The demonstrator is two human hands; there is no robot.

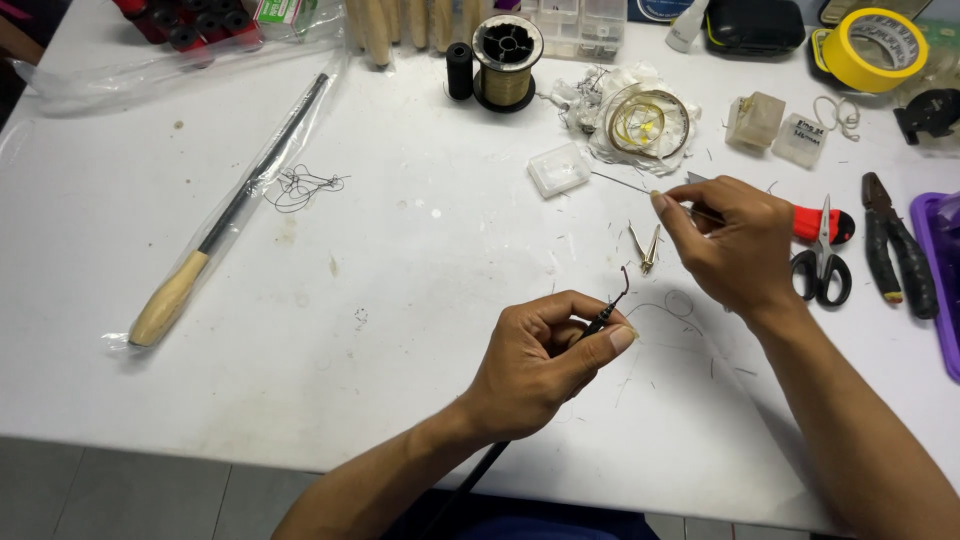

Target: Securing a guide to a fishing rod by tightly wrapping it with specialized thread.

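Hands meet over the near middle of a white bench [400, 330]. The left hand [540, 365] is closed around a thin black rod [603, 318], thumb and forefinger pinching it just below its tip, where a small hooked guide [624, 281] curves upward; the rest of the rod runs down under the wrist toward the near edge. The right hand [735, 245], a little farther and to the right, is closed in a pinch on a fine needle-like wire [625, 184] that points left and away. A faint loop of clear line [675, 302] lies on the bench between the two hands; whether it touches either I cannot tell. Just left of the right hand rests a small pair of metal tweezers [648, 246].

To the right lie black-handled scissors [822, 265] over a red-handled tool [820, 222], then dark pliers [895, 250] and the edge of a purple tray [940, 260]. Farther off sit a spool of golden line [506, 60] beside a small black spool [459, 70], a coil of wire on crumpled white paper [648, 122], a small clear box [558, 168] and a roll of yellow tape [873, 48]. At the left, a rod with a wooden handle in a clear sleeve [225, 215] lies slanted, with a tangle of dark thread [300, 187] just beside it.
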